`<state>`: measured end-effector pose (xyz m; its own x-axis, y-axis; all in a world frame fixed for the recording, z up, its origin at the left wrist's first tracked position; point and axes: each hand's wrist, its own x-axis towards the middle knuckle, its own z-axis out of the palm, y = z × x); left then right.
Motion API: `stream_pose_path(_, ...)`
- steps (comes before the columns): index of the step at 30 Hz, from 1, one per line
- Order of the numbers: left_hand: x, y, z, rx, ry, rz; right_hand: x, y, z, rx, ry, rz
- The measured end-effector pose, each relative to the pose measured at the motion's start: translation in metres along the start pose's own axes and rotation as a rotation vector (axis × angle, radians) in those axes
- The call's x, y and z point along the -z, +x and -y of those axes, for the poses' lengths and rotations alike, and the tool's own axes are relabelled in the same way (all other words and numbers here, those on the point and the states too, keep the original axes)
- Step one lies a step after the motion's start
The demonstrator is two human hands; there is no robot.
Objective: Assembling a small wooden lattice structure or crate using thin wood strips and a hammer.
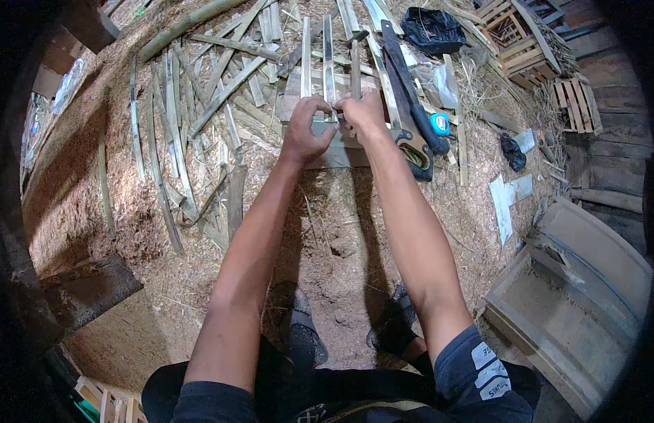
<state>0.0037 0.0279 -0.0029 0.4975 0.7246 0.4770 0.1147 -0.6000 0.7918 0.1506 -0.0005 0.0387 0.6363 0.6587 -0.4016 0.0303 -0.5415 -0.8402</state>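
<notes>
Wooden strip (pixel 329 63), narrow and pale with a dark line along it, lies lengthwise over the work block (pixel 337 158), its near end between the two hands. Left hand (pixel 308 131): thumb and fingers curved towards that end; whether they grasp it cannot be told. Right hand (pixel 363 114): fingers bent, tips close to the left ones; their grip is likewise unclear. A hammer (pixel 356 67) points away over the block, its handle running up to the right hand; whether it is clasped cannot be told. Near edge of the block: bare, with open, shavings-strewn ground (pixel 334 225) extending from it to the shoes (pixel 307 331). Right edge: crowded by a saw (pixel 415 151), its handle at the near corner, and a turquoise tape measure (pixel 439 125) just outside it. Left of the block: loose strips (pixel 179 127), crossing one another and hemming in that side. Beyond the block, to the right: a black plastic bag (pixel 432 32) and, farther out, slatted crates (pixel 521 42). Right of the block, nearer the person: a shallow wooden box (pixel 531 299).
</notes>
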Motion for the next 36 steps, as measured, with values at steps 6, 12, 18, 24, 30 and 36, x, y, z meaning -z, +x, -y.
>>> stream_pose_path(6, 0.001, 0.0, -0.001, -0.01, 0.027, 0.005, -0.005, 0.008, -0.008, -0.011, -0.045, -0.056)
stream_pose_path(12, 0.001, -0.001, -0.003, 0.026, -0.006, -0.009, -0.007, 0.008, -0.009, -0.004, -0.058, -0.061)
stream_pose_path(18, 0.001, -0.003, -0.006, 0.068, -0.066, -0.015, -0.01, 0.01, -0.015, -0.026, -0.059, -0.063)
stream_pose_path(24, -0.007, -0.002, -0.007, 0.104, -0.097, -0.066, -0.008, 0.012, -0.015, -0.01, -0.08, -0.085)
stream_pose_path(30, -0.009, 0.002, -0.013, 0.16, -0.147, -0.086, -0.001, -0.003, -0.004, 0.027, -0.028, -0.095)
stream_pose_path(36, -0.016, -0.001, -0.003, 0.127, -0.181, -0.136, 0.025, -0.022, 0.006, 0.119, -0.077, 0.001)
